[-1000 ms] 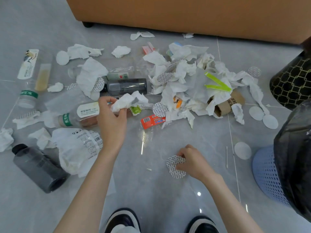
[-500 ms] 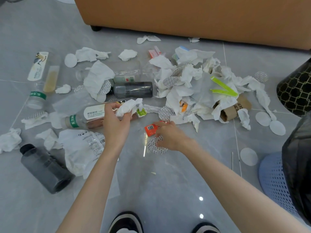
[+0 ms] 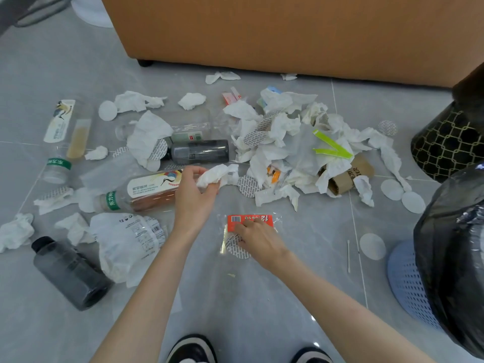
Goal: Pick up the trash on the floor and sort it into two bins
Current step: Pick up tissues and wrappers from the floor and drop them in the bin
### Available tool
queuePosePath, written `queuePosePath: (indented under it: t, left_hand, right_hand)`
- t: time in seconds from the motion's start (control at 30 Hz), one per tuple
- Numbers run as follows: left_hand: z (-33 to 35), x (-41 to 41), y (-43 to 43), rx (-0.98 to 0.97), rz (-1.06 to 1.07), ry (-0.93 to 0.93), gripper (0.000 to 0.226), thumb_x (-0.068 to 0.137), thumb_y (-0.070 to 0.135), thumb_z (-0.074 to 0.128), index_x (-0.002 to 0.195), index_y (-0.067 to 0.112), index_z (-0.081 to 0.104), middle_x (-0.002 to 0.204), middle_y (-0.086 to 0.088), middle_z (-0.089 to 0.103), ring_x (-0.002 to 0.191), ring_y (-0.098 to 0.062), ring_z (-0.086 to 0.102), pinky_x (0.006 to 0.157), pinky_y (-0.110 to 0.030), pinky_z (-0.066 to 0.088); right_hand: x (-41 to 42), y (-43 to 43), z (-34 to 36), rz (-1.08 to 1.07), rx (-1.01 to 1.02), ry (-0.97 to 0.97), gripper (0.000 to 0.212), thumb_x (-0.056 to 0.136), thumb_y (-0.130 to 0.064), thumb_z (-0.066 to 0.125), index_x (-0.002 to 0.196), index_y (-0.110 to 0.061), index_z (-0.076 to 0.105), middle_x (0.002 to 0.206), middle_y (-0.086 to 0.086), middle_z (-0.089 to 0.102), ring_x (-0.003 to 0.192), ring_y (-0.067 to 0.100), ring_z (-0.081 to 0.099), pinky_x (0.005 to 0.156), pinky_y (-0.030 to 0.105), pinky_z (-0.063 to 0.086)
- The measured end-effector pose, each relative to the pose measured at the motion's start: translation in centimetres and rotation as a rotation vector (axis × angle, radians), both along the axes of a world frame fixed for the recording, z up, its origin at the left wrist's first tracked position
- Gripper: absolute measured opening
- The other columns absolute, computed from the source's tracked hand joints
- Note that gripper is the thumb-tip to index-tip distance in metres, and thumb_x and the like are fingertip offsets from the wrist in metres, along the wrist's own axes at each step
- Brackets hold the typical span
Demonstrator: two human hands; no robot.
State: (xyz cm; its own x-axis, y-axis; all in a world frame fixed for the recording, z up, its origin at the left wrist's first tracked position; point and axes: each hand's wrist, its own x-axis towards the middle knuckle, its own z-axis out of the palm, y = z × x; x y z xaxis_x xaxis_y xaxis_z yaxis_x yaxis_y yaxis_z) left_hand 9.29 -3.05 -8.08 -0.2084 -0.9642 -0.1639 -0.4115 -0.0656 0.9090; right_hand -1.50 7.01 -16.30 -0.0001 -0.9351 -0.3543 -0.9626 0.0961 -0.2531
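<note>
The left hand (image 3: 193,197) gripped a crumpled tissue (image 3: 218,175) just off the floor (image 3: 235,310), while the right hand (image 3: 259,239) pinched with curled fingers a clear wrapper (image 3: 250,220), its orange label showing a barcode and "12", together with a round printed seal (image 3: 237,249). Beside the left hand lay a tea bottle (image 3: 146,191) with a crane picture and a green band of Chinese characters; the blue bin (image 3: 408,284) stood at the far right.

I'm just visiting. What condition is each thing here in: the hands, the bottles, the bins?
Left hand: grips crumpled tissue.
Right hand: holds round seal disc, fingertips on orange-labelled wrapper.
Dark grey bottle: lying on its side, capped.
Tea bottle: lying on its side, partly full.
Blue bin: upright, lined with black bag.
Black bin: upright, contents hidden.
</note>
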Motion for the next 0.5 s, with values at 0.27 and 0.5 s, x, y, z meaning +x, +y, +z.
queuePosePath:
  t: [0.27, 0.5]
  left_hand:
    - [-0.2, 0.0, 0.1, 0.029, 0.02, 0.018, 0.022, 0.088, 0.02, 0.063, 0.104, 0.02, 0.048, 0.087, 0.015, 0.053, 0.061, 0.009, 0.055, 0.058, -0.01, 0.042]
    - [-0.8, 0.0, 0.1, 0.067, 0.021, 0.008, 0.022, 0.089, 0.02, 0.063, 0.105, 0.021, 0.048, 0.091, 0.013, 0.055, 0.056, 0.013, 0.054, 0.061, -0.013, 0.043]
  right_hand:
    - [-1.8, 0.5, 1.0, -0.308, 0.026, -0.313, 0.021, 0.083, -0.02, 0.068, 0.103, -0.015, 0.064, 0.144, 0.009, 0.02, 0.093, 0.033, 0.059, 0.084, 0.031, 0.046]
    - [-1.9, 1.3, 0.2, -0.45, 0.067, -0.427, 0.027, 0.082, -0.018, 0.07, 0.107, -0.011, 0.063, 0.118, 0.008, 0.035, 0.1, 0.029, 0.053, 0.094, 0.03, 0.043]
